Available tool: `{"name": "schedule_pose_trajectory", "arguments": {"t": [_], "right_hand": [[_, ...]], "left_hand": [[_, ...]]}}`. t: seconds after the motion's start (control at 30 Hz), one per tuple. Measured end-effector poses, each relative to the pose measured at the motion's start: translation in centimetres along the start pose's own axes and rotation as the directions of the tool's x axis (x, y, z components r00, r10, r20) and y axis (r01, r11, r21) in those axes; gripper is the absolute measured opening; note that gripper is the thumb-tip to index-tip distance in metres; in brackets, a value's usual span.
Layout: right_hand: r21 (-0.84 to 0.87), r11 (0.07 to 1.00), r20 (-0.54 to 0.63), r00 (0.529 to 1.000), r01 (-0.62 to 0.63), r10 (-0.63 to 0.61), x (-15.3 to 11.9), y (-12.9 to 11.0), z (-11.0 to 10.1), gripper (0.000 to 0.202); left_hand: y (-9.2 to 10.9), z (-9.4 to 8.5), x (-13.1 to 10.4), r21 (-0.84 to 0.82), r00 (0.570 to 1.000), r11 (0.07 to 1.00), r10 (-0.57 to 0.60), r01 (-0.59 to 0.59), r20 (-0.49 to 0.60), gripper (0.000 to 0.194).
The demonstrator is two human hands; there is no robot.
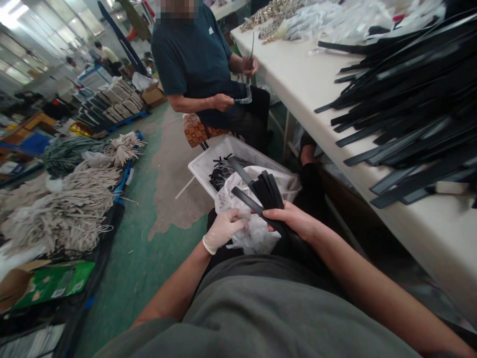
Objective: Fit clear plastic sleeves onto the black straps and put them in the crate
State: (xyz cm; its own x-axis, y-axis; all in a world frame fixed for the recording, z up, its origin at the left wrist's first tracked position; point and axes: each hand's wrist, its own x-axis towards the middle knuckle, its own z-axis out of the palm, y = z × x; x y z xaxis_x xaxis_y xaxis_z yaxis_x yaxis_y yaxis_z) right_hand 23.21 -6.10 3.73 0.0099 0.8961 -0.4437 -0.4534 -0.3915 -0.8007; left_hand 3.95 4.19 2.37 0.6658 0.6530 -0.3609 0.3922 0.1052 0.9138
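A bundle of flat black straps is gripped in my bare right hand, its ends fanned out toward the bin. One strap slants out to the left, apart from the rest. My left hand, in a pale thin glove, is just left of the bundle with its fingers curled together. Whatever those fingers pinch is hard to make out against the white plastic bag on my lap. Beyond my hands is a white plastic bin, with black strap pieces inside and part of the bag over its near side.
At right, a long white table carries a large pile of black straps and metal parts. Ahead sits a co-worker holding a thin strip. Bundled cords lie on pallets at left, beside the green floor.
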Motion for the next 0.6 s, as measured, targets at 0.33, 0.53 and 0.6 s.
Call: {"name": "schedule_pose_trajectory", "arguments": {"t": [0.33,0.53,0.6], "right_hand": [[-0.248,0.922,-0.158,0.927,0.296,-0.340,0.3,-3.0,2.7,0.021],[-0.156,0.875,-0.360,0.799,0.457,-0.482,-0.2,-6.7,1.2,0.023],[-0.149,0.867,-0.430,0.758,0.476,-0.490,-0.4,-7.4,0.4,0.020]], "left_hand": [[1.6,1.9,0.5,0.069,0.987,0.998,-0.016,0.005,0.161,0.024],[0.9,1.1,0.1,0.095,0.977,0.995,-0.018,-0.002,0.213,0.028],[0.7,0.0,-0.2,0.086,0.974,0.996,-0.006,-0.013,0.225,0.029]]}}
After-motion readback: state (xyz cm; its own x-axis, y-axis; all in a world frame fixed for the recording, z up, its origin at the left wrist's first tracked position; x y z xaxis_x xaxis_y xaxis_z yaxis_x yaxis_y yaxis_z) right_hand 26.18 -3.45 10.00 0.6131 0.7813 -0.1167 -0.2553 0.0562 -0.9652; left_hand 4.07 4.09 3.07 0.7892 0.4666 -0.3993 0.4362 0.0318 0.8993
